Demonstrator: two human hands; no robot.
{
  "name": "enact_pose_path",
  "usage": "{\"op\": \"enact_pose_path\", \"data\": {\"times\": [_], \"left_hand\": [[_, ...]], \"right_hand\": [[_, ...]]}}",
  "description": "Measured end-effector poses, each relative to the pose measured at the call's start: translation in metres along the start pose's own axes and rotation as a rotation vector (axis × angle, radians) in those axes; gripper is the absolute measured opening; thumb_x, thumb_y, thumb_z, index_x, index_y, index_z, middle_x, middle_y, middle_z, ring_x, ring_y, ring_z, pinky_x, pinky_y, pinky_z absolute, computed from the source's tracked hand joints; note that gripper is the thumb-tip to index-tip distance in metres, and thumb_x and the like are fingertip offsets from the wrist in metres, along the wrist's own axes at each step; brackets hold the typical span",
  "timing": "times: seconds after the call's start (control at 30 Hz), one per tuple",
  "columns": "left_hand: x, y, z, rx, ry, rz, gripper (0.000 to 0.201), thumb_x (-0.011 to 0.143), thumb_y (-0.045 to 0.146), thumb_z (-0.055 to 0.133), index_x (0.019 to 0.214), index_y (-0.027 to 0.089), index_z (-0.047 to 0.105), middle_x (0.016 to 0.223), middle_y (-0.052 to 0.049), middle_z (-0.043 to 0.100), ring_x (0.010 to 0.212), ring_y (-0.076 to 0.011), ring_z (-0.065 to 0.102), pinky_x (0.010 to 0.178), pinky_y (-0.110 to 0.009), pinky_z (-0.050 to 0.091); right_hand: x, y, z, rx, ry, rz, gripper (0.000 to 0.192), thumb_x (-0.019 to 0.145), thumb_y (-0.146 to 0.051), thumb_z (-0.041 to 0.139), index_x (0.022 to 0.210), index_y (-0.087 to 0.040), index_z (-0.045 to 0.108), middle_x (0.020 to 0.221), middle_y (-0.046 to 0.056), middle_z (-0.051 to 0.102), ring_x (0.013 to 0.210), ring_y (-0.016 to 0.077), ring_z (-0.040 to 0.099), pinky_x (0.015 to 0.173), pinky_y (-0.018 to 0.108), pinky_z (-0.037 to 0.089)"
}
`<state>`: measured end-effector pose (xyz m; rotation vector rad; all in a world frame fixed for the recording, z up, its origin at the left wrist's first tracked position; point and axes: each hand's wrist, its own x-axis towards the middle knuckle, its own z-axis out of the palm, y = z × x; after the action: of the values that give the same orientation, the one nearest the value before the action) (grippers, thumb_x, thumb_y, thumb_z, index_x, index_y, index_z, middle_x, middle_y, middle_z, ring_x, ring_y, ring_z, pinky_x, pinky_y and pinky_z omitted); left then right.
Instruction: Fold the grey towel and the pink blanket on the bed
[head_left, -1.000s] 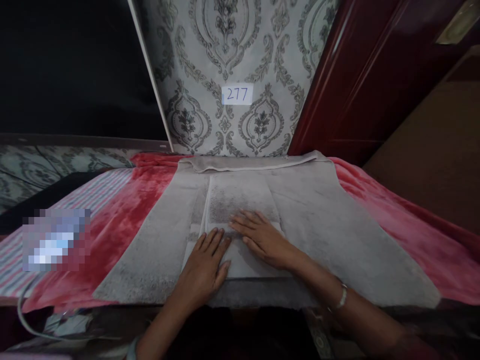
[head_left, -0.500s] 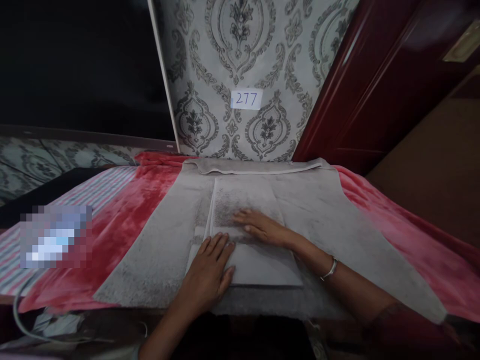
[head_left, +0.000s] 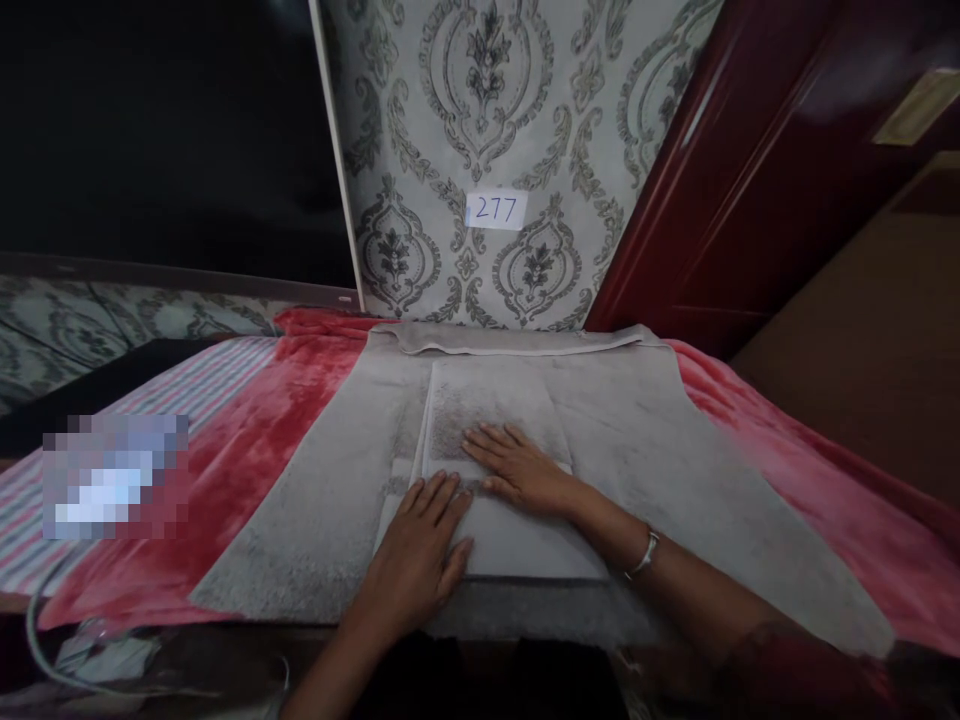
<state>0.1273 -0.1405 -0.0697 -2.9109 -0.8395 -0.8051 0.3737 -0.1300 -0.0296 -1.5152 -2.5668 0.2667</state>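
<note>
A folded grey plush cloth, towel-like, lies flat, its layers stacked with edges showing along the left side. My left hand rests palm down on its near left part, fingers stretched out and thumb apart. Farther up, my right hand lies flat across the middle of the cloth with its fingers spread. Neither hand grips anything. Darker brushed patches mark the pile on the far part of the cloth. Beneath it spreads a larger grey plush cloth, whose far edge is turned over near the wall.
Red plush fabric shows on both sides, over a striped cloth at left. A blurred-out object sits there beside a cable. Behind are a dark screen, patterned wallpaper with a "277" label, and a dark red door.
My right hand's fingers have spread a little and it stays on the folded cloth. The left hand has hardly moved. The whole view has shifted slightly.
</note>
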Motion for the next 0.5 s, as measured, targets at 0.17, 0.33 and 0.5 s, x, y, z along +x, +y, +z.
{"op": "enact_pose_path", "data": {"times": [0.17, 0.33, 0.5], "left_hand": [[0.000, 0.002, 0.001, 0.014, 0.034, -0.002, 0.046, 0.092, 0.027, 0.052, 0.137, 0.019, 0.056, 0.148, -0.013, 0.053, 0.140, -0.0296, 0.045, 0.113, -0.054, 0.041], [-0.004, 0.004, -0.002, 0.053, 0.134, -0.014, 0.038, 0.091, 0.027, 0.053, 0.126, 0.015, 0.063, 0.138, -0.017, 0.060, 0.130, -0.0324, 0.053, 0.103, -0.052, 0.050], [-0.004, 0.008, -0.007, 0.096, 0.176, 0.000, 0.033, 0.091, 0.024, 0.052, 0.120, 0.014, 0.066, 0.130, -0.017, 0.065, 0.123, -0.0316, 0.057, 0.098, -0.051, 0.053]], "right_hand": [[-0.012, -0.007, -0.009, 0.095, -0.023, -0.036, 0.058, 0.103, -0.055, 0.032, 0.155, -0.028, 0.031, 0.161, 0.003, 0.030, 0.152, 0.0214, 0.016, 0.123, 0.052, 0.012], [0.033, 0.003, -0.016, 0.047, 0.056, 0.074, 0.059, 0.104, -0.049, 0.032, 0.159, -0.030, 0.019, 0.166, 0.005, 0.014, 0.153, 0.0230, 0.009, 0.122, 0.054, 0.014], [0.073, 0.003, -0.008, -0.012, -0.021, 0.114, 0.060, 0.104, -0.050, 0.030, 0.158, -0.026, 0.022, 0.165, 0.007, 0.016, 0.153, 0.0266, 0.009, 0.121, 0.058, 0.011]]}}
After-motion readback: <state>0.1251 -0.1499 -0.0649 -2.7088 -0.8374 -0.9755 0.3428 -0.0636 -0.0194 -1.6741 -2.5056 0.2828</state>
